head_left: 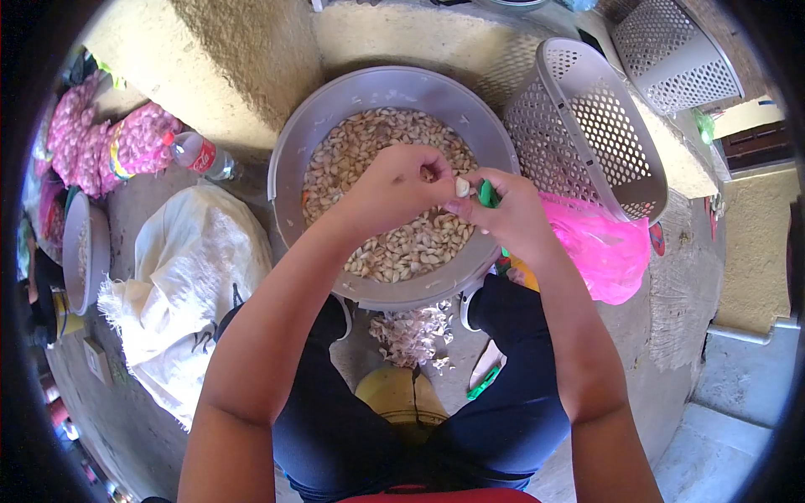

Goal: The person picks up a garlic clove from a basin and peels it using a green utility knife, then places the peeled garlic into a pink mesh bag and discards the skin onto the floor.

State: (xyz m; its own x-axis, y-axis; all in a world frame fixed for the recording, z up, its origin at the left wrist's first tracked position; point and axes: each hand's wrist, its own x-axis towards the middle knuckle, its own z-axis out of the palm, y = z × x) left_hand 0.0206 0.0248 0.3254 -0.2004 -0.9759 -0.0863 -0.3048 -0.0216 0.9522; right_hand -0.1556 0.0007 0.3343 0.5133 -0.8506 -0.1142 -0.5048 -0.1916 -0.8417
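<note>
Head view
Garlic clove (461, 186): held in the air between the two hands, above the right half of the basin (289, 151), clear of the heap of cloves inside it.
Direction from the hands: the clove is found at the fingertips of both, to the right of the left hand (401, 183) and to the upper left of the right hand (511, 210).
Long axis: too small to be judged with certainty; roughly upright.
Nearer hand: neither, as the clove is touched from both sides.
Left hand: curled narrow, knuckles up, with the clove pinched at the fingertips.
Right hand: closed around a green tool (488, 195) and pressed against the clove; no blade can be made out.
Arms: both are stretched forward from the knees and bent inward, so that the wrists meet over the basin.
Basin: set on the ground just ahead of the knees.
Peels (411, 331): piled on the ground between the feet, just below the near rim of the basin.
Nearby: a pink bag (604, 247) and a tilted basket (587, 126) are seen to the right, a white sack (193, 260) to the left.
</note>
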